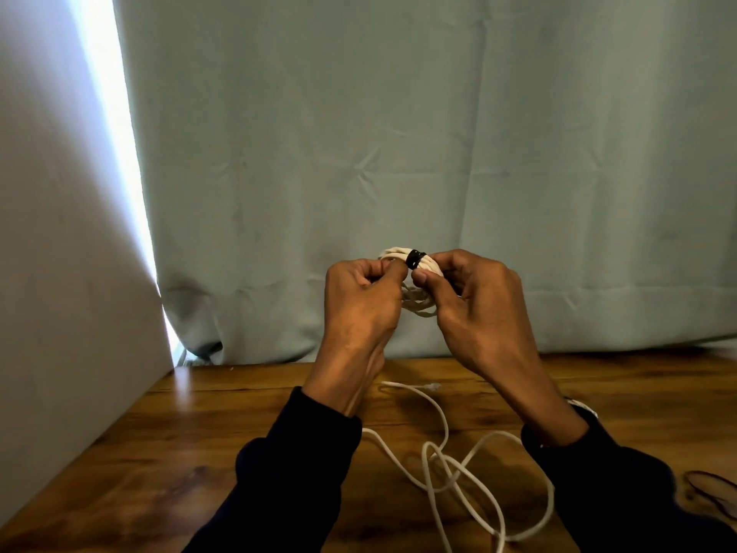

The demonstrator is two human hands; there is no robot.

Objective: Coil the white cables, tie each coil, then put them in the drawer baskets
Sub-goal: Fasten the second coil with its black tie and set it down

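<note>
A small coil of white cable (393, 254) is held up in the air in front of the curtain, above the table's far edge. A black tie (415, 259) is wrapped round its top strands. My left hand (361, 297) grips the coil's left side, fingers curled, thumb near the tie. My right hand (474, 305) pinches the coil just right of the tie between thumb and fingers. The lower loops of the coil show between my two hands. A second white cable (446, 468) lies loose and tangled on the wooden table (167, 453) below my wrists.
A grey-green curtain (399, 133) hangs behind the table. A white wall or panel (60, 253) stands along the left edge. Thin dark elastic bands (714, 492) lie on the table at the far right. No drawer or basket is in view.
</note>
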